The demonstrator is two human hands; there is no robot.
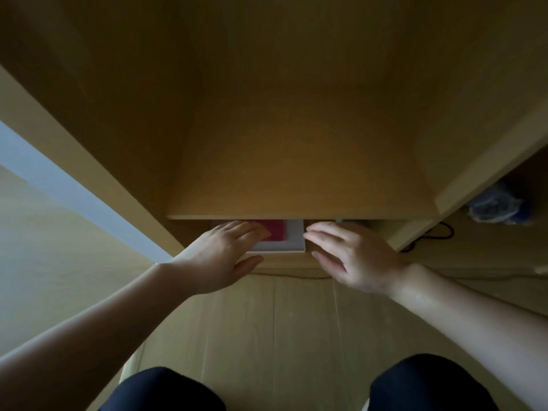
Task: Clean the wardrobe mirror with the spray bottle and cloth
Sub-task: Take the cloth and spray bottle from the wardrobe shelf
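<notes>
Reaching under the wardrobe shelf, the left hand rests straight fingers on a red item lying on a flat white box. The right hand is just beside the box, fingers straight, holding nothing. The shelf edge hides the compartment's rear. The right compartment holds a plastic bag and a black cable. Location of the spray bottle and cloth cannot be determined.

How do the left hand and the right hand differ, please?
The left hand lies over the white board; the right hand is beside its right edge. The left hand's fingertips reach the red patch; the right hand's are off it. Both are open, under the shelf.
</notes>
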